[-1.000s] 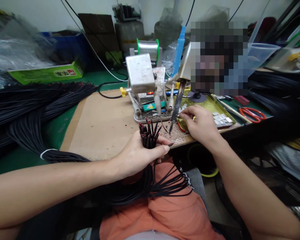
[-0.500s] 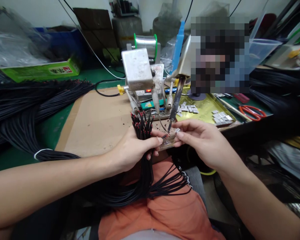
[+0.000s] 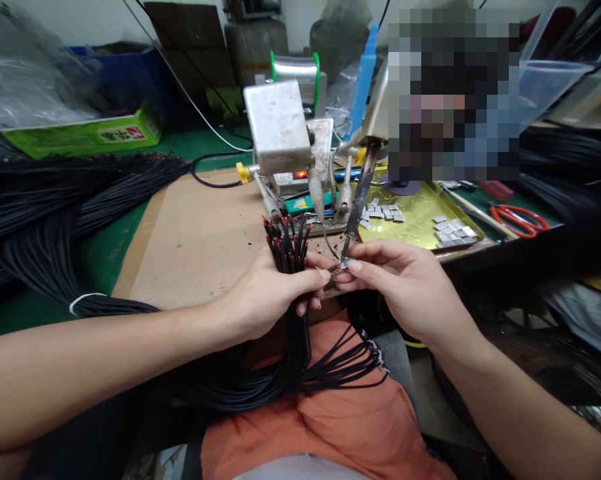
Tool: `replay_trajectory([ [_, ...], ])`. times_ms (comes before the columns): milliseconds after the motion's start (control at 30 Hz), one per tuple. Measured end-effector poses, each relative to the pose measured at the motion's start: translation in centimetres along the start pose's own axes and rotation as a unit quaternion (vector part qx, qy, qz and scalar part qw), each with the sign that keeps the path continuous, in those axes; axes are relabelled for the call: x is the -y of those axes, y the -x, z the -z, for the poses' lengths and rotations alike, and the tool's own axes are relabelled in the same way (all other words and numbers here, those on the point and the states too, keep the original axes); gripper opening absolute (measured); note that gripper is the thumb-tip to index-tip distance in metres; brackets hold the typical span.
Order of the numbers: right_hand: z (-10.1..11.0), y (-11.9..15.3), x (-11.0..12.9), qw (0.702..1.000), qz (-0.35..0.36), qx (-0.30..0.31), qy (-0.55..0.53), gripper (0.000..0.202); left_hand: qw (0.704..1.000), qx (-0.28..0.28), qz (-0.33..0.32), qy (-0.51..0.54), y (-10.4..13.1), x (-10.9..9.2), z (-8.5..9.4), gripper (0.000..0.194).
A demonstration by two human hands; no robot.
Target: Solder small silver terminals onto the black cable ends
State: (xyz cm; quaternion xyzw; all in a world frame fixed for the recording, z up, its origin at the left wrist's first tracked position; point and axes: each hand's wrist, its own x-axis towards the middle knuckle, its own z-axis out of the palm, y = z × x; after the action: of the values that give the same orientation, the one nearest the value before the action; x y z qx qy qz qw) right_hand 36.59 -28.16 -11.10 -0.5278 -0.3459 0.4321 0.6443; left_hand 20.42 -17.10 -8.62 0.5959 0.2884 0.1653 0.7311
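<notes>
My left hand point(image 3: 285, 283) is closed round a bundle of black cables point(image 3: 286, 247) with red wire tips standing upward. Its thumb and forefinger pinch one cable end that points right. Between the thumb and fingers of my right hand point(image 3: 395, 273) is a small silvery metal piece point(image 3: 347, 265), mostly covered by the fingertips. That piece meets the cable end right under the tip of a soldering iron point(image 3: 360, 200), which is clamped pointing down. Whether the iron's tip touches them I cannot tell. The cables' lower lengths run down across my lap.
A soldering stand point(image 3: 277, 127) with a solder spool point(image 3: 296, 72) rises behind my hands. Right of it, a yellow tray point(image 3: 415, 230) holds several small metal pieces. Red-handled scissors point(image 3: 520, 220) lie beyond. More black cables point(image 3: 80, 193) cover the left side. A person sits opposite.
My right hand has moved slightly left, bringing the metal piece up to the cable end beneath the iron's tip. My left hand keeps its hold on the bundle. The view has shifted a little.
</notes>
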Motion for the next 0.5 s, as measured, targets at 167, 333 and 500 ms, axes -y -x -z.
replay_trajectory([
  [167, -0.27, -0.01, -0.32, 1.0, 0.01, -0.006, -0.017, 0.022, 1.0, 0.0, 0.011, 0.005, 0.08, -0.06, 0.03, 0.021],
  [333, -0.62, 0.04, -0.48, 0.999, 0.028, -0.027, -0.025, 0.021, 1.0, 0.0, 0.009, 0.011, -0.07, -0.02, 0.05, 0.019],
  [500, -0.74, -0.01, -0.77, 0.999, 0.041, -0.033, -0.014, 0.02, 1.0, 0.001, 0.006, 0.021, -0.22, 0.08, 0.21, 0.016],
])
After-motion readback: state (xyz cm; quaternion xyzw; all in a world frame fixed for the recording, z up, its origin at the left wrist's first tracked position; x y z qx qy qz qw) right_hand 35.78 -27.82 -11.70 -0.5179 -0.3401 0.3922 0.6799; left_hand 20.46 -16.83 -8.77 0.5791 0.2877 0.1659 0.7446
